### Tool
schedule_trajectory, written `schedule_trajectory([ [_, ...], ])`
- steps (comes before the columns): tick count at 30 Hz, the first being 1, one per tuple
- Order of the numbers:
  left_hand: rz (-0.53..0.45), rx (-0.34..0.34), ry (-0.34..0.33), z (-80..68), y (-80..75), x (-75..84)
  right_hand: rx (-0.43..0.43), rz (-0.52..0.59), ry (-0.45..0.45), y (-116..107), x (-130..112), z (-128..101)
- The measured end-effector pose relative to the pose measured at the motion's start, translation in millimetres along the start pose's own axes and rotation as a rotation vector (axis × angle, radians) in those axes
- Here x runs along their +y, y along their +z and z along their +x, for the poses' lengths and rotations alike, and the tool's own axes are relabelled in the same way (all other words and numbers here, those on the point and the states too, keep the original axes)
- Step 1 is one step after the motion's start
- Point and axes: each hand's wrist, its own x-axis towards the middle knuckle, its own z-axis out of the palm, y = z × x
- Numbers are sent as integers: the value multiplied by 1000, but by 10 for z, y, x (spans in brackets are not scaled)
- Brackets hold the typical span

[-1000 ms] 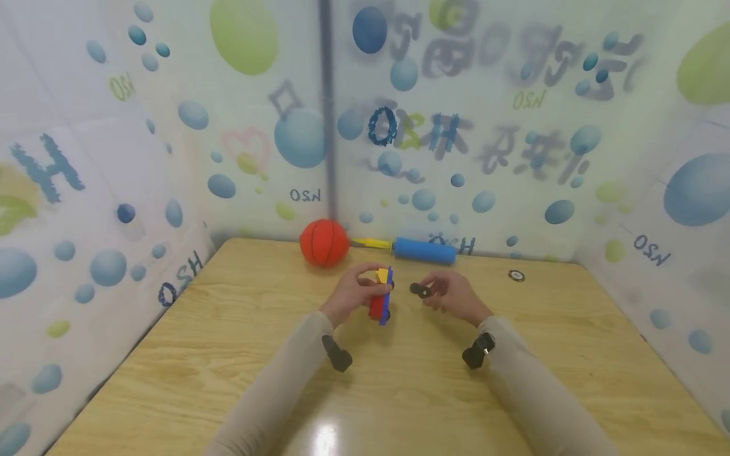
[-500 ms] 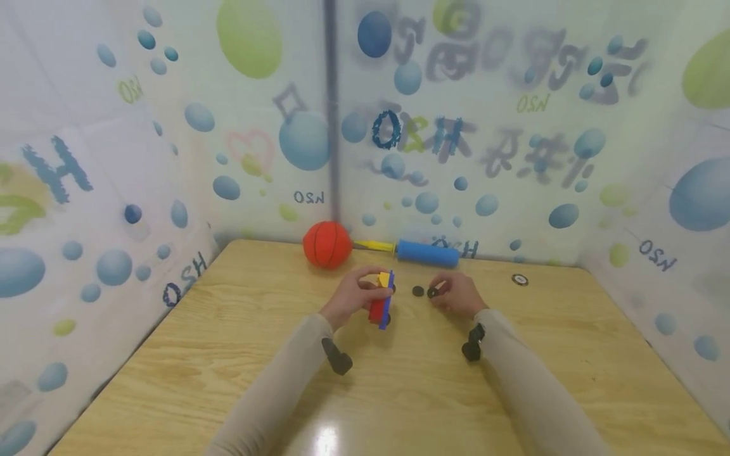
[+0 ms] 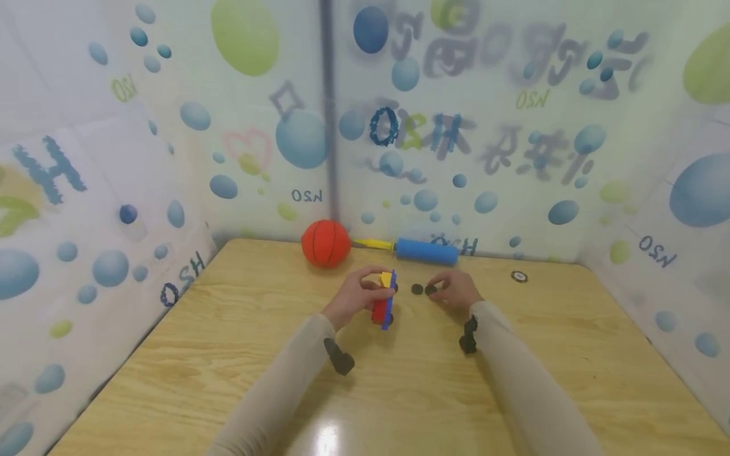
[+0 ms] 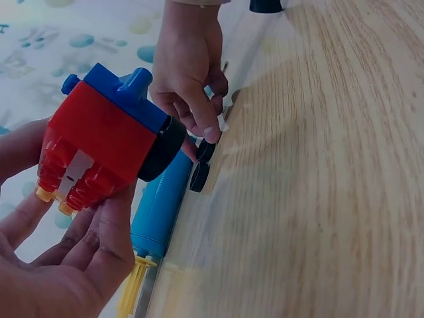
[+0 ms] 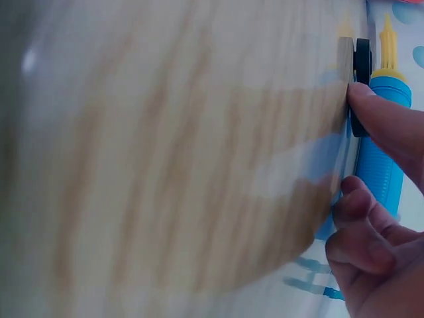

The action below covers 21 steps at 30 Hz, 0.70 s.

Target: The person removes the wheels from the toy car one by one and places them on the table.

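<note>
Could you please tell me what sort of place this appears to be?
Perhaps a small booth for tabletop work: printed walls line three sides of a wooden table, where the left hand holds a colourful toy.

Wood-grain table [image 3: 410, 392]; along its far edge, left of middle, one red toy basketball [image 3: 326, 244], then one blue hand pump [image 3: 426, 251], yellow end toward the ball. Inward from that edge's middle, two black toy wheels [image 3: 417, 289], side by side; near the far right corner, one small round black-and-white disc [image 3: 519, 277].
</note>
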Motion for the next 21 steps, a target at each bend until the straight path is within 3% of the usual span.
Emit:
schedule_trajectory([
  [21,-38,6,-21,28,33,-8,4,29,-68,-136,-87,-73],
])
